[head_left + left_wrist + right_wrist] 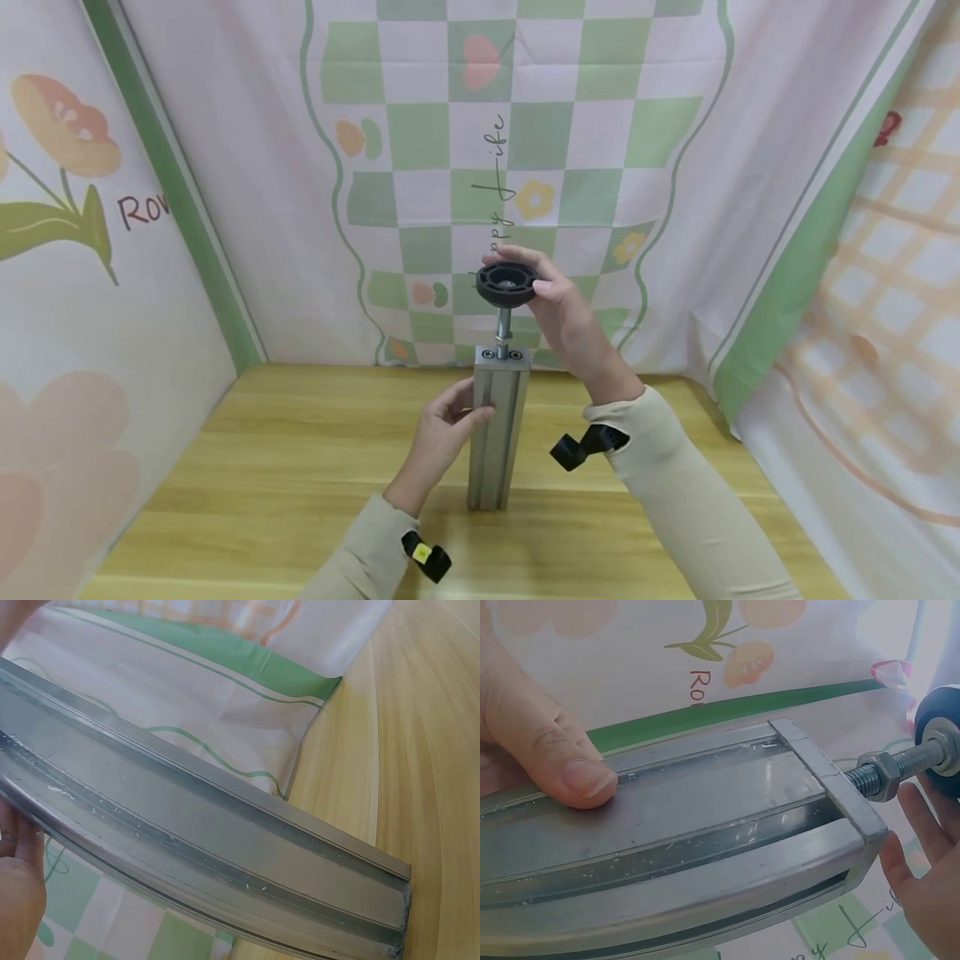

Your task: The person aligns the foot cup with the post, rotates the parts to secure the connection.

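Note:
An aluminium extrusion profile (491, 458) stands upright on the wooden table, with a metal end plate (829, 787) on its top. A threaded rod (921, 759) with a hex nut (882, 776) rises from that plate and carries the black round base of a levelling foot (489, 293). My left hand (444, 429) grips the profile's upper part from the left, thumb on the near face. At the top right, my right hand (572, 329) holds the foot's rim between thumb and fingers. The left wrist view shows the profile's grooved side (210, 817), with small light flecks in its grooves.
The wooden table (285, 467) runs back to a hanging patterned cloth (540, 133). Similar cloths hang at the left (67, 333) and right (885, 333). Each sleeve cuff has a black wrist mount, one at the left (427, 557) and one at the right (588, 446).

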The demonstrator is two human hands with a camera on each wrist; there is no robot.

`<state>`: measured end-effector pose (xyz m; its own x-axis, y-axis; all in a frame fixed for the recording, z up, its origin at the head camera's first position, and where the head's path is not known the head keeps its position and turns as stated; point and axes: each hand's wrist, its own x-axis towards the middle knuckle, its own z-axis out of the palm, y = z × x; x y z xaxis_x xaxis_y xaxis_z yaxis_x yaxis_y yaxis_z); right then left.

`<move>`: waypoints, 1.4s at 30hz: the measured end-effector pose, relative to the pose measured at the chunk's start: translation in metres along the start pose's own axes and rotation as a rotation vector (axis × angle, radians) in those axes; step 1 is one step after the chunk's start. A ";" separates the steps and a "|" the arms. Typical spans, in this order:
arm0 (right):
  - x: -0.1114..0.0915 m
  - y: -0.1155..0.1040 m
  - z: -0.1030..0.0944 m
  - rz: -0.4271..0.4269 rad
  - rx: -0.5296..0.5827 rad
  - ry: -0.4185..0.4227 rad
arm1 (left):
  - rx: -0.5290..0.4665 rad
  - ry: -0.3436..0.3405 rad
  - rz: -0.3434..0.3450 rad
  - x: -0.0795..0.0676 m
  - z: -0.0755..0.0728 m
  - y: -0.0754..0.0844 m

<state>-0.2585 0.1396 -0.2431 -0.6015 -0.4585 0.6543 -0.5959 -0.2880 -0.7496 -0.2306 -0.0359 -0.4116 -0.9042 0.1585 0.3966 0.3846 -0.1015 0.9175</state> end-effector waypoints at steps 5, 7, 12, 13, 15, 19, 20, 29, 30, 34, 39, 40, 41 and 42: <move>-0.001 0.001 -0.001 -0.003 -0.025 0.033 | -0.003 -0.002 0.006 0.000 0.000 0.000; -0.002 0.001 -0.001 0.000 -0.036 0.051 | -0.001 -0.003 0.003 0.000 0.000 0.000; -0.005 0.000 -0.001 0.037 -0.063 0.100 | 0.011 0.001 -0.008 0.000 0.000 0.000; -0.005 -0.001 -0.001 0.043 -0.065 0.106 | 0.010 0.002 -0.012 -0.001 0.000 0.000; -0.005 -0.001 -0.002 0.052 -0.054 0.113 | 0.012 0.003 -0.014 -0.001 0.000 0.001; -0.003 -0.004 -0.002 0.074 -0.037 0.124 | 0.003 0.001 -0.014 0.000 0.000 0.003; -0.003 -0.004 -0.002 0.080 -0.043 0.127 | 0.004 0.001 -0.011 0.000 0.000 0.003; -0.002 -0.006 0.000 0.070 -0.146 0.167 | 0.008 -0.001 -0.009 0.000 0.000 0.003; -0.002 -0.007 0.000 0.066 -0.149 0.169 | 0.010 0.000 -0.009 0.000 0.000 0.003; -0.003 -0.007 -0.001 0.059 -0.184 0.168 | 0.011 0.002 -0.013 0.000 0.001 0.003; -0.002 -0.006 -0.002 0.034 -0.137 0.114 | 0.006 0.005 -0.023 0.000 0.001 0.002; -0.001 -0.005 -0.002 0.029 -0.106 0.093 | 0.005 0.006 -0.027 -0.001 0.001 0.001; -0.001 -0.005 -0.003 0.025 -0.069 0.071 | 0.005 0.006 -0.028 -0.001 0.001 0.001; -0.001 -0.004 -0.003 0.023 -0.032 0.048 | 0.005 0.006 -0.029 -0.001 0.001 0.001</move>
<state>-0.2569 0.1432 -0.2401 -0.6395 -0.4235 0.6417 -0.5980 -0.2507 -0.7613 -0.2294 -0.0354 -0.4112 -0.9161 0.1552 0.3698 0.3593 -0.0920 0.9287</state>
